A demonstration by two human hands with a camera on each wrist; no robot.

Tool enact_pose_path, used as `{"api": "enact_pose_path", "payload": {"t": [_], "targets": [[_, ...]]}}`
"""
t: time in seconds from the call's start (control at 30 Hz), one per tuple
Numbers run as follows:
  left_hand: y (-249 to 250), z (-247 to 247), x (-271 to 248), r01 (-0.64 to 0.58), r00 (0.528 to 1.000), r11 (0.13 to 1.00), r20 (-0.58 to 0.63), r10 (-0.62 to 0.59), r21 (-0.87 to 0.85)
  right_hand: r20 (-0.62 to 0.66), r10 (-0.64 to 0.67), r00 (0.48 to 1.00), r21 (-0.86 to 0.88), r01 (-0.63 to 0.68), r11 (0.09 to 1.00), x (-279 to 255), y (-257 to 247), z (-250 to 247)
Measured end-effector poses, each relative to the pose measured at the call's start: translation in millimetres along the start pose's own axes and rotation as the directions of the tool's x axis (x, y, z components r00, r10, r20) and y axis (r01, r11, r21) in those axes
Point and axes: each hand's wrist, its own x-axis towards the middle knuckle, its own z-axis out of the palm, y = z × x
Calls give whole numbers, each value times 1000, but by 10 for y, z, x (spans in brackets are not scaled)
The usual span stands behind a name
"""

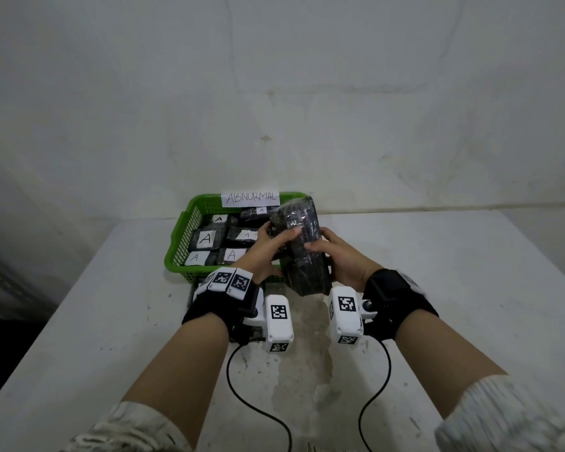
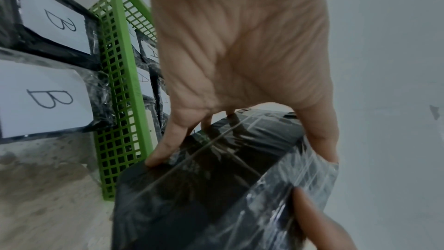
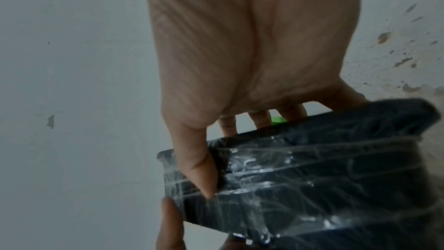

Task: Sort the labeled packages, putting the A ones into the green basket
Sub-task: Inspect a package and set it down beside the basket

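Both hands hold one black plastic-wrapped package (image 1: 302, 246) up on edge, above the near right corner of the green basket (image 1: 185, 223). My left hand (image 1: 269, 244) grips its left side, thumb on top. My right hand (image 1: 331, 252) grips its right side. The package's label is hidden in every view. The basket carries a paper sign reading ABNORMAL (image 1: 250, 199) and holds several black packages labeled A (image 1: 206, 239). The left wrist view shows my fingers (image 2: 165, 147) curled on the package (image 2: 216, 187); the right wrist view shows my thumb (image 3: 199, 163) pressed onto the wrap (image 3: 324, 168).
Two black packages labeled B (image 2: 48, 94) lie on the table just in front of the basket (image 2: 117, 102), seen in the left wrist view. The white table (image 1: 437, 288) is stained at the middle. A grey wall stands behind. Two black cables (image 1: 242, 396) trail toward me.
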Motion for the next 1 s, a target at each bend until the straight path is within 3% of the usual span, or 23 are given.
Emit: {"api": "enact_pose_path", "payload": {"t": [0.17,0.6,0.83,1.0], "targets": [[32,4,9,-14,998,999,-60,15,29,5,3,1000,-44,-2,999,-38,-41,46],[83,-19,17,14,999,1000,-32,-13,19,-4,9,1000,-67,-9,998,-101,-155,73],[29,-53,-2,78,996,996,45,-80,38,-120,-39,992,-80,29,996,-64,-209,44],[-7,-111,18,58,998,997,-37,-56,47,-215,-143,966,24,152,988,9,-253,8]]}}
